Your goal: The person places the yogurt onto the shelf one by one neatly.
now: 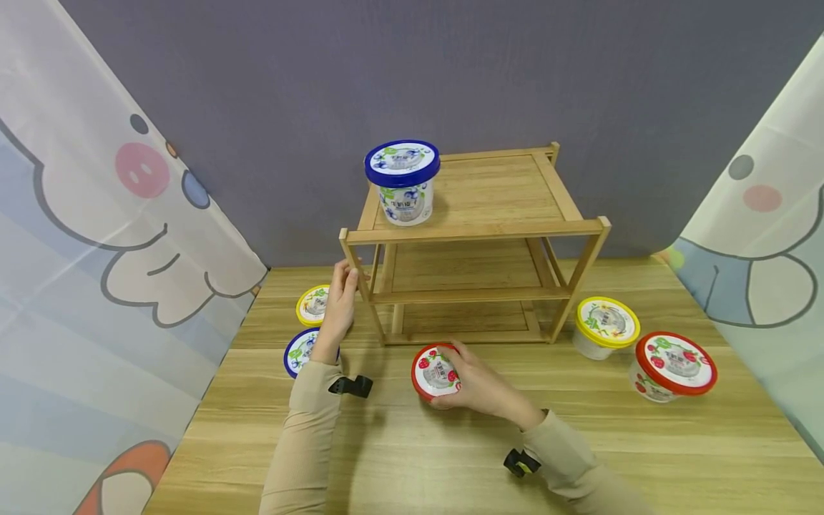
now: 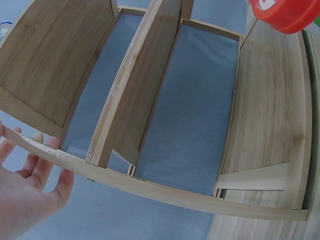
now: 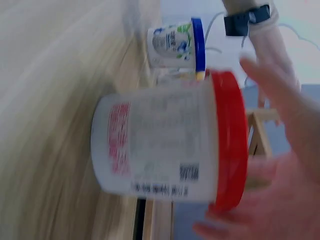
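A red-lidded tub with strawberry pictures [image 1: 433,373] is just in front of the wooden shelf rack [image 1: 496,189]. My right hand [image 1: 479,386] grips it by the lid from the right, thumb on the near side. In the right wrist view the white side of the tub shows print and a square code; I cannot tell whether its base touches the table. My left hand [image 1: 340,304] holds the rack's left front post, its fingers [image 2: 42,167] bent about the wood in the left wrist view. A large blue-lidded tub [image 1: 405,204] stands upright on the top board's left end.
Left of the rack, a yellow-lidded tub [image 1: 313,305] and a blue-lidded tub [image 1: 301,352] are partly hidden by my left arm. On the right stand another yellow-lidded tub [image 1: 606,323] and another red-lidded tub [image 1: 674,365]. A grey wall [image 1: 309,107] rises behind the table.
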{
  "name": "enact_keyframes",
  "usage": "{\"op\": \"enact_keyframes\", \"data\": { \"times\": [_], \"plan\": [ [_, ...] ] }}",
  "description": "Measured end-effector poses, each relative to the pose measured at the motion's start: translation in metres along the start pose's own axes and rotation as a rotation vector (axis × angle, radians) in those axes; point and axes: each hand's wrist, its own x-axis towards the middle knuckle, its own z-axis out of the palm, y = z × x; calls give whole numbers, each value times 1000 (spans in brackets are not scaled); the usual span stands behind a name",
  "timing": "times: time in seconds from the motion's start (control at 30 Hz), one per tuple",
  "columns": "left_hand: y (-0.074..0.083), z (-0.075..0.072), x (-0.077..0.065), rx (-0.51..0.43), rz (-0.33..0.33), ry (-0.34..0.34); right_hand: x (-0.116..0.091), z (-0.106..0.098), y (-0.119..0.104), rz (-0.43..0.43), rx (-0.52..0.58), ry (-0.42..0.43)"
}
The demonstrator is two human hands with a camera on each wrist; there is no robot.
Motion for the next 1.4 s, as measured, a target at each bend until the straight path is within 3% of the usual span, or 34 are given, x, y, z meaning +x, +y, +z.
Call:
{"op": "enact_keyframes", "data": {
  "times": [0.17, 0.37, 0.5, 0.63, 0.97, 1.4],
  "plan": [
    [14, 2, -3, 12, -9, 2, -8, 13, -13, 69, -108, 174],
    [18, 3, -5, 17, -17, 11, -10, 31, -19, 42, -259, 330],
    [18, 3, -5, 20, -26, 11, -9, 36, -19, 16, -344, 386],
    [18, 3, -5, 16, -25, 14, -9, 35, -18, 12, -324, 371],
    [17, 2, -5, 12, -16, 19, -6, 19, -6, 20, -88, 240],
    [16, 4, -3, 4, -18, 7, 0, -1, 12, -103, -39, 89]
  ]
}}
